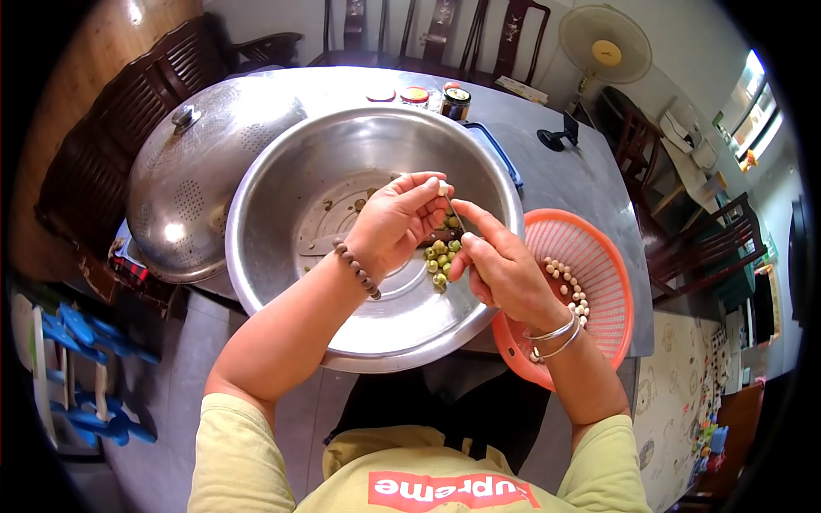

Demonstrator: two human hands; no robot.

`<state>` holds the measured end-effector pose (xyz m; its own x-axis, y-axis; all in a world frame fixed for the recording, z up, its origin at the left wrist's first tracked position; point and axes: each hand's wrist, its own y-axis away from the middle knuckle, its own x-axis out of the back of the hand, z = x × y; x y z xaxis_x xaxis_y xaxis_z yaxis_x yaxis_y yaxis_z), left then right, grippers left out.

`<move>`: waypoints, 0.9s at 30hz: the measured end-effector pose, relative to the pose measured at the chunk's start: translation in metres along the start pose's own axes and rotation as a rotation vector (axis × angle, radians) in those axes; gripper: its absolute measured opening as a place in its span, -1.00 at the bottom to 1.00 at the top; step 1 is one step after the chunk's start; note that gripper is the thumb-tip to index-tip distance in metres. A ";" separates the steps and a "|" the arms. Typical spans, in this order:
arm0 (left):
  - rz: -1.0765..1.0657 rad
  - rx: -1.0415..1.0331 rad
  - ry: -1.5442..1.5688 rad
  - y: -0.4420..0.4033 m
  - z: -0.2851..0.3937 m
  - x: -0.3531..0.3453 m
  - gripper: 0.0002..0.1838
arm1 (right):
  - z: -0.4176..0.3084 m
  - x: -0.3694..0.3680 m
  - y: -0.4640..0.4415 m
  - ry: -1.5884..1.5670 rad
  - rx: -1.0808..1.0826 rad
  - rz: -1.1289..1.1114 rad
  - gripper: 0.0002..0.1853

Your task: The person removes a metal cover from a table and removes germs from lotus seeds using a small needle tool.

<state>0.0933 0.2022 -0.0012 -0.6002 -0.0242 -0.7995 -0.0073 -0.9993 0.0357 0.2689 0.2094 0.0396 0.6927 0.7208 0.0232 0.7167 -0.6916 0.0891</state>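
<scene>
1. Left hand (409, 209) raised over the basin, thumb and fingertips closed together on a small, pale, rounded piece (443, 188); wears a bracelet of brown round beads (357, 272) at that wrist.
2. Grips a slender, dark-looking metal tool (456, 213) in the right hand (500, 265), fingers curled and clamped on its near end, index finger stretched toward the left hand; brings the tool's far end up to the pale piece. Wears shiny silver metal bangles (556, 340) at the right wrist.
3. Keeps both hands above the right part of a large, round, stainless-steel basin (282, 171), set on a grey table (556, 188).
4. Has a cluster of small, round, green pods (440, 259) within the basin's outline, just below the hands and partly hidden by the right one; cannot tell exactly what bears them. Shows small brown scraps (360, 205) on the basin floor.
5. Has, to the right, a round, orange, slatted plastic basket (611, 299), with many small whitish kernels (575, 291) inside, partly under the right forearm.
6. Has, to the left, a domed, perforated steel lid (201, 162) beside the basin; beyond the basin, a small jar with a red lid (415, 96) and a dark glass jar (456, 103).
</scene>
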 end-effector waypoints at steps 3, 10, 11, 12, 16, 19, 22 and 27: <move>-0.017 -0.007 -0.012 0.002 0.002 -0.002 -0.87 | 0.000 0.000 0.002 -0.007 -0.011 0.005 -0.54; -0.072 0.006 -0.053 0.003 0.003 -0.006 -0.88 | -0.004 0.000 0.003 -0.044 -0.005 -0.009 -0.52; -0.072 0.006 -0.053 0.003 0.003 -0.006 -0.88 | -0.005 -0.001 0.003 -0.044 -0.005 -0.009 -0.52; -0.069 0.010 -0.030 0.003 0.002 -0.005 -0.89 | -0.006 -0.001 0.003 -0.073 -0.013 -0.015 -0.52; -0.075 0.026 -0.010 0.003 0.001 -0.004 -0.89 | -0.003 0.000 0.003 -0.128 -0.016 -0.028 -0.52; -0.050 0.040 -0.004 0.002 0.001 -0.005 -0.88 | -0.002 -0.001 0.002 -0.117 -0.018 -0.020 -0.53; -0.037 0.034 -0.014 0.002 0.001 -0.007 -0.87 | -0.002 -0.001 0.001 -0.101 0.000 -0.019 -0.52; -0.021 0.035 -0.013 0.002 0.000 -0.007 -0.88 | -0.003 -0.001 0.001 -0.066 -0.013 -0.010 -0.52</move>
<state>0.0971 0.2000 0.0045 -0.6100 -0.0024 -0.7924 -0.0482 -0.9980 0.0401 0.2683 0.2080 0.0423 0.6898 0.7227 -0.0434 0.7227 -0.6837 0.1017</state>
